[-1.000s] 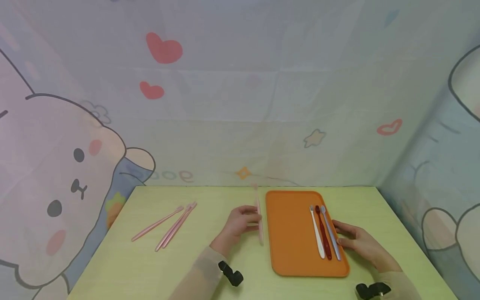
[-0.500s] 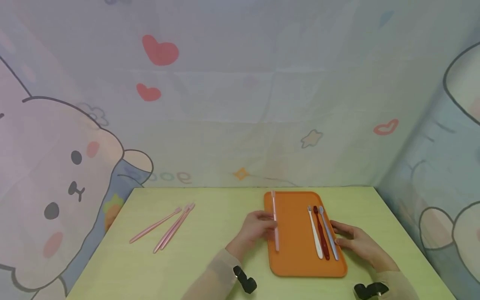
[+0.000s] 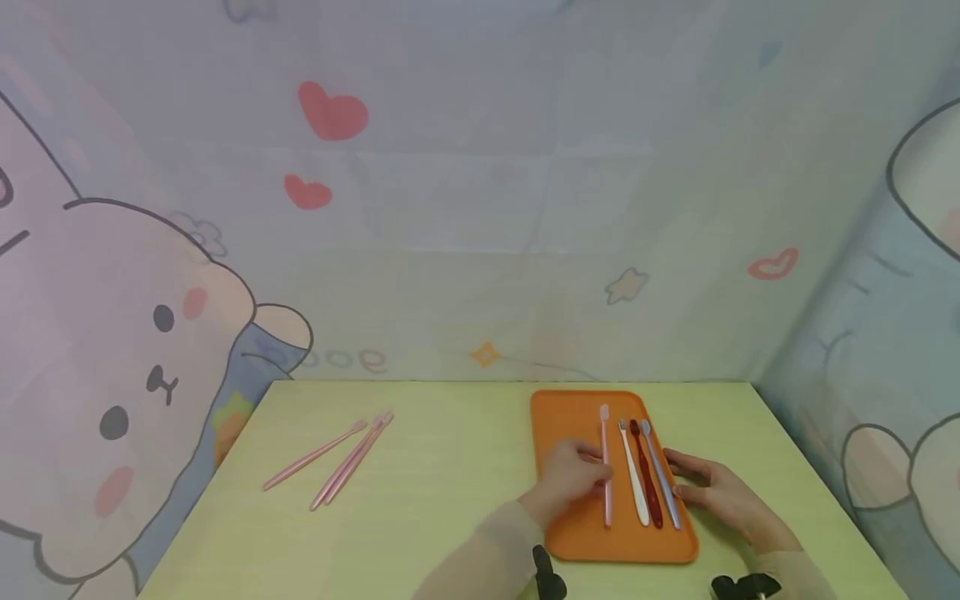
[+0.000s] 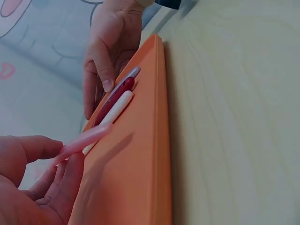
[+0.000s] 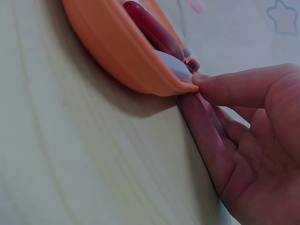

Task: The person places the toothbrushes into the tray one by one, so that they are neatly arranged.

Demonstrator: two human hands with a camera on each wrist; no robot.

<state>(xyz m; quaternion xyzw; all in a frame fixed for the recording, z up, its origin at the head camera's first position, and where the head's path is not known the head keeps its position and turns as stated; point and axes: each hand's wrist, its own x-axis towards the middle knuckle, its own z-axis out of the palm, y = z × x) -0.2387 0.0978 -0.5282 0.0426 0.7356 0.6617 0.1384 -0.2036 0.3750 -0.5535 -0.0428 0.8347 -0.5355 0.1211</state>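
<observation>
Over the orange tray [image 3: 581,543], my left hand [image 3: 573,477] pinches a pink toothbrush [image 3: 607,510] between thumb and fingers. In the left wrist view the pink toothbrush [image 4: 89,139] is held above the tray floor and casts a shadow there. Just to its right lie a white toothbrush [image 3: 637,487], a dark red toothbrush [image 3: 649,482] and a greyish-purple toothbrush [image 3: 662,479], side by side. At the tray's right edge, my right hand [image 3: 731,497] grips the rim; in the right wrist view the thumb [image 5: 234,89] is on top and fingers are below.
Several more pink toothbrushes [image 3: 352,462] lie on the left part of the pale yellow-green table [image 3: 435,517]. A cartoon-printed cloth [image 3: 465,192] hangs behind the table and along its sides.
My left hand has carried the pink toothbrush rightward, from beside the tray to over it, close to the white toothbrush. My right hand has stayed at the tray's edge.
</observation>
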